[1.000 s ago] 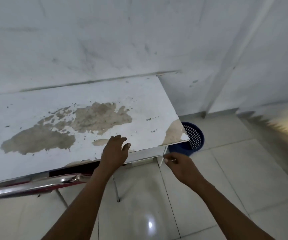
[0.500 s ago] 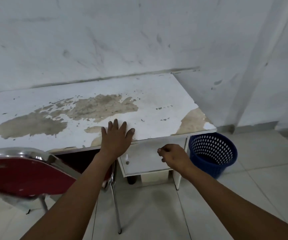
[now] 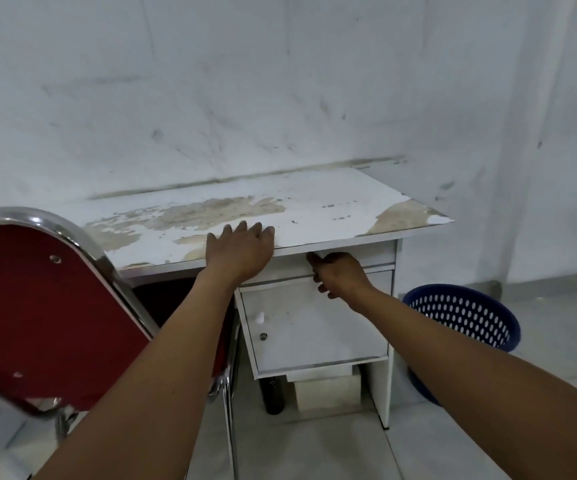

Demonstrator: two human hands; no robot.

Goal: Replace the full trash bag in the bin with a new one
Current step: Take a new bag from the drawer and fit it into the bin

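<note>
i have moved my right hand (image 3: 340, 273) up to the white desk's top drawer (image 3: 366, 263), fingers curled on its front; left hand (image 3: 242, 252) stays flat on the peeling white desktop (image 3: 314, 206). blue perforated plastic bin (image 3: 463, 323) stands right of the desk; probably fetching a new bag.

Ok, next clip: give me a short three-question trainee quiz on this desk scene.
1. True or false: the left hand lies flat on the desk top.
2. Where is the right hand? A) in the blue basket B) at the drawer front under the desk top C) on the red chair
3. Fill in: the blue basket stands on the floor to the ____ of the desk.

Key: 1 true; 2 B; 3 right
</note>
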